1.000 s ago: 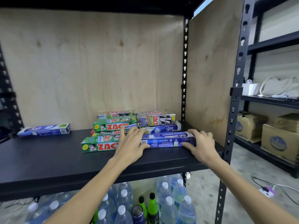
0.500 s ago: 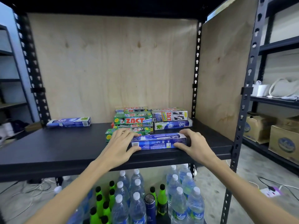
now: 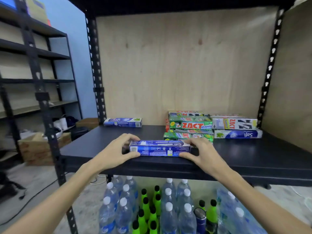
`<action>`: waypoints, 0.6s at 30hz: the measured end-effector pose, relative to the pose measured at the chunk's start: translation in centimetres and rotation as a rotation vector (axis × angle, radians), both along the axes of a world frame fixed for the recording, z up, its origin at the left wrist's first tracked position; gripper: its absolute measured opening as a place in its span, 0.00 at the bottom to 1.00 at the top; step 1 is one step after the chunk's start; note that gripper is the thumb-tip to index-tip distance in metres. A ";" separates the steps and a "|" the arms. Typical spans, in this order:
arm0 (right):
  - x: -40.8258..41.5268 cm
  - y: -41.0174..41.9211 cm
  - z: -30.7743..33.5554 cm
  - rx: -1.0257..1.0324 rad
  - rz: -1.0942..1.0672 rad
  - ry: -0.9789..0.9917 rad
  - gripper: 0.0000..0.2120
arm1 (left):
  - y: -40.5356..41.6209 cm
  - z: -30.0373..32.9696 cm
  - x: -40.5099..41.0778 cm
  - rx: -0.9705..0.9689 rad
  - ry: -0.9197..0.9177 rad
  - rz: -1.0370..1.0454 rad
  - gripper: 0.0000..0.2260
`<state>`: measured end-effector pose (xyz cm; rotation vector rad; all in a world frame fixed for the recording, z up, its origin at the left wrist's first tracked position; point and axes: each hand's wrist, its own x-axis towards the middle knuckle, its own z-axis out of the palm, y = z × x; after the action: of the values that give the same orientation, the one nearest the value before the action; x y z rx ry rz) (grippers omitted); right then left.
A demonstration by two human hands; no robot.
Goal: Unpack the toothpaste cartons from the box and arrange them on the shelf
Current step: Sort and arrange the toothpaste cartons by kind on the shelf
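We see both hands on one blue Safi carton (image 3: 160, 148), which lies lengthwise near the front edge of the black shelf (image 3: 253, 154). The left hand (image 3: 116, 153) holds the left end of the carton: its thumb is on the front face and its fingers curl over the top, so this grip is closed around the carton. The right hand (image 3: 201, 153) holds the right end in the same way, thumb in front and fingers over the top. Just behind the right hand stands a stack of green ZACT cartons (image 3: 190, 126), and we cannot tell if the held carton touches it. To the right of this stack lies another blue Safi carton (image 3: 238, 134) with a black and white ZACT carton (image 3: 234, 124) on top of it. A further Safi carton (image 3: 122, 122) lies alone at the back left of the shelf, well apart from the others. Under the shelf stand clear water bottles (image 3: 168, 213) with white caps and green bottles (image 3: 146, 210) with black caps. At the left a brown cardboard box (image 3: 33, 149) sits on the floor beside another rack (image 3: 37, 78).
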<state>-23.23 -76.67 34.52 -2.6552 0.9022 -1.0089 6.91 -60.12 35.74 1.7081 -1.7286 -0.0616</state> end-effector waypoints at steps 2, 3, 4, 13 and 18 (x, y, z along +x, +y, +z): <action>2.5 0.3 0.1 -0.083 0.028 0.011 0.28 | 1.0 0.5 2.4 0.023 0.034 0.014 0.16; 3.9 0.4 0.2 -0.129 0.043 0.027 0.28 | 1.4 0.6 3.6 0.031 0.022 0.025 0.15; 5.3 0.6 0.5 -0.173 0.057 0.049 0.28 | 1.7 0.7 4.8 0.040 0.014 0.036 0.14; 14.6 0.6 1.5 -0.179 0.171 0.083 0.32 | 2.6 1.2 11.7 0.024 0.110 0.288 0.14; 17.7 -0.4 1.0 -0.198 0.164 0.072 0.22 | 1.1 0.9 13.0 -0.041 0.231 0.429 0.17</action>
<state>-5.53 -77.05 35.51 -2.8892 0.6125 -1.0167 19.94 -59.02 36.66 1.9216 -1.1657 -0.0271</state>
